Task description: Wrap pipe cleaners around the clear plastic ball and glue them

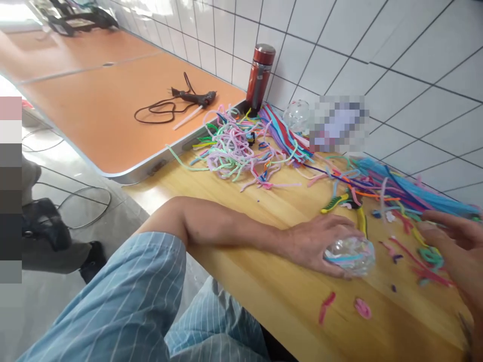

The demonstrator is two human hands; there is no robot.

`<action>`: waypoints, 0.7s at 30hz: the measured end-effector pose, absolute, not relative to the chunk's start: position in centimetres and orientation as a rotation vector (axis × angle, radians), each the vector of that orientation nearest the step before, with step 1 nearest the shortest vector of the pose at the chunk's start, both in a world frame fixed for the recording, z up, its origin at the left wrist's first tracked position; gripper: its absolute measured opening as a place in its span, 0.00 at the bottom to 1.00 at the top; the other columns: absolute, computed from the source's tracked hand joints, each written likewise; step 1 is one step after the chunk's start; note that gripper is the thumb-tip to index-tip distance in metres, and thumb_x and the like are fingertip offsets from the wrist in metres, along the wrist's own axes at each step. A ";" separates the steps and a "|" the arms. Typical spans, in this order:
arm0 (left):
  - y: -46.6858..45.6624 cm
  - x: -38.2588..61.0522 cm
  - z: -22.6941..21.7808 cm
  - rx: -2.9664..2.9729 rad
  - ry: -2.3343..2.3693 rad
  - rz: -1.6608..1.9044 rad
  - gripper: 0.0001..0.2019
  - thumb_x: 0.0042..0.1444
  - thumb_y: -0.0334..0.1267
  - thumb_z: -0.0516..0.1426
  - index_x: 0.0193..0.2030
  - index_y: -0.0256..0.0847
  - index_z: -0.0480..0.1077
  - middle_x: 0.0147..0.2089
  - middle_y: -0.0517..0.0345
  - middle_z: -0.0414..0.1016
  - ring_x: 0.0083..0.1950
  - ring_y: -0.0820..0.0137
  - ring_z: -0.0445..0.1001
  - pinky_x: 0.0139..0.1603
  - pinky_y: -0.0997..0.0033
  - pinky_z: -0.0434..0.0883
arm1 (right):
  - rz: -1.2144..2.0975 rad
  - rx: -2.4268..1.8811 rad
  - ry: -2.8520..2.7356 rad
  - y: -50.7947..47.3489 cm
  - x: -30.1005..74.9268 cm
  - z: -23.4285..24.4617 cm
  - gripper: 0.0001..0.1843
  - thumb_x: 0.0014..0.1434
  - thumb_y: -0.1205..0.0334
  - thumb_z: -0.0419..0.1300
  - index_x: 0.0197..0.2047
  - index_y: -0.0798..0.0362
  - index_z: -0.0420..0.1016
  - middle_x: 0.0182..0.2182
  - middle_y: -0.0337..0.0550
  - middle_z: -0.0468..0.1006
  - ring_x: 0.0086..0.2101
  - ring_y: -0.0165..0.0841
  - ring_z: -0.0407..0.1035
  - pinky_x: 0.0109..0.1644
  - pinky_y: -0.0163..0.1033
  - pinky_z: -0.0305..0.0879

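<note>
My left hand (pixel 311 246) is closed around a clear plastic bottle piece (pixel 352 256) lying on the wooden table; a light blue strip shows through its wall. At the right edge, my right hand (pixel 456 246) reaches over scattered pipe cleaner pieces, its visible fingers apart and somewhat blurred. Beneath it lie a coiled green pipe cleaner (pixel 430 257) and a red pipe cleaner (pixel 409 254). Just beyond my left hand are pliers with yellow and black handles (pixel 334 203), partly covered. Nearer me are a pink coil (pixel 363 308) and a short red piece (pixel 326 307).
A tangled pipe cleaner heap (pixel 234 146) and a blue pipe cleaner bundle (pixel 415 186) line the wall. Behind stand a red thermos (pixel 260 78) and another clear plastic piece (pixel 297 116). A corded glue gun (pixel 196 98) lies on the orange table (pixel 113 95). Someone sits at left.
</note>
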State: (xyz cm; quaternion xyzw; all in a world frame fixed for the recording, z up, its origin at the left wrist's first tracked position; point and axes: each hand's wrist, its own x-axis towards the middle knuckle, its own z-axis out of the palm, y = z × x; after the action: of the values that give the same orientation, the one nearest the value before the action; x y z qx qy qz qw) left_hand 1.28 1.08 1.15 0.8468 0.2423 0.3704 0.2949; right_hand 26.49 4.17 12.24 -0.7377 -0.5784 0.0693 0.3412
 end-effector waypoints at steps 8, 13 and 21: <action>1.3 1.6 1.1 2.197 0.654 1.088 0.48 0.55 0.53 0.72 0.74 0.31 0.59 0.76 0.31 0.64 0.82 0.49 0.60 0.83 0.52 0.62 | 0.465 -1.642 -2.485 7.7 15.0 13.9 0.28 0.59 0.42 0.60 0.55 0.48 0.83 0.54 0.52 0.88 0.47 0.50 0.82 0.53 0.54 0.75; 1.6 1.6 2.0 2.183 0.633 1.044 0.43 0.55 0.53 0.72 0.70 0.29 0.64 0.74 0.33 0.69 0.79 0.49 0.65 0.83 0.54 0.62 | 0.420 -1.447 -2.812 10.4 10.5 11.8 0.31 0.63 0.47 0.60 0.65 0.53 0.79 0.59 0.57 0.86 0.53 0.53 0.82 0.57 0.56 0.77; 1.8 1.4 2.1 2.101 0.640 1.111 0.49 0.55 0.52 0.73 0.75 0.30 0.58 0.80 0.34 0.61 0.84 0.51 0.59 0.86 0.56 0.58 | 0.115 -1.395 -2.951 11.3 6.7 11.2 0.19 0.67 0.61 0.54 0.46 0.47 0.89 0.46 0.48 0.91 0.47 0.49 0.84 0.50 0.49 0.74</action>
State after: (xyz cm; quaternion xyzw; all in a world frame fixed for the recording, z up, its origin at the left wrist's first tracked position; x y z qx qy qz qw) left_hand 1.41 1.78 2.14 0.8047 0.2452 0.4257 0.3334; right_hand 6.73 11.32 11.17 -0.4264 -0.9017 0.0351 -0.0620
